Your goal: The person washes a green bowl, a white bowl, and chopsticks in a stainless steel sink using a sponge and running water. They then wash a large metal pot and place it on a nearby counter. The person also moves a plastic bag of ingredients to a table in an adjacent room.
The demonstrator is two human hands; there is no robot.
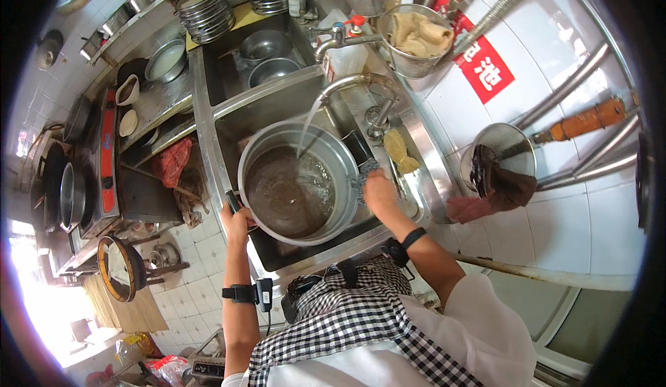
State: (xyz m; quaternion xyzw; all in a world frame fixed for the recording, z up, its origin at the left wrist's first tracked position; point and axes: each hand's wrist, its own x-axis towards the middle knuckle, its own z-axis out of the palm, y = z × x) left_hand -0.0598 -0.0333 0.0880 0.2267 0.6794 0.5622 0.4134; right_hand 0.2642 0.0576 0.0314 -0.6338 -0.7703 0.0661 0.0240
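Note:
A large metal pot (349, 158) sits in the right-hand basin of a stainless steel sink (276, 103), holding murky brown water (281, 194). From a curved spout (359, 79), a stream of water falls into it. My left hand (237, 220) grips the pot's black side handle (232, 200) at the basin's left edge. On the opposite side, my right hand (380, 193) holds a grey wire scourer (360, 180) against the pot's outer wall near the rim. The second black handle (358, 147) shows just above the scourer. The pot's bottom is hidden under the water.
Two metal bowls (274, 69) lie in the far basin. A tap (338, 38) and a plastic jug (346, 59) stand behind. A yellow cloth or sponge (399, 150) rests on the right ledge. Hanging strainers (499, 160) and a stove (106, 152) flank the sink.

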